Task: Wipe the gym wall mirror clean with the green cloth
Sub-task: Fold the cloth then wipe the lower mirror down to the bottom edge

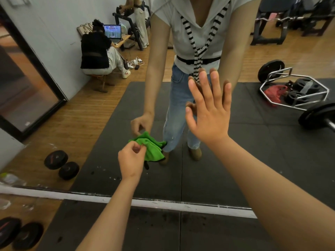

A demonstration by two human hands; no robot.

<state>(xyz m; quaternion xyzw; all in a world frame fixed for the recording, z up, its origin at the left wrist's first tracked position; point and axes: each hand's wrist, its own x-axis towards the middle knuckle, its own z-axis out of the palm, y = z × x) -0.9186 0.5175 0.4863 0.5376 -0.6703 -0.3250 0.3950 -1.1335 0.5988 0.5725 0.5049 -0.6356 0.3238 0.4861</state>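
- The person stands close in front of the mirror (116, 113), both bare arms reaching forward to the glass.
- The left hand (131, 160) is low on the mirror; its thumb and curled fingers pinch the green cloth (151, 147), which is bunched in folds.
- The cloth sits at the glass, just to the right of this hand, and it meets its own reflection there.
- The right hand (208, 113) is higher and to the right, well apart from the cloth. It is spread, the fingers straight and a little apart, and the fingertips touch their reflected fingertips on the glass. It holds nothing.
- A white strip (163, 202) runs along the bottom edge of the mirror, and below it lies a black mat (163, 232).
- Two dark weight plates (27, 234) lie on the floor at the lower left, near the mirror.
- In the reflection, far behind, a seated person (96, 51) faces a laptop (112, 31) by the wall.
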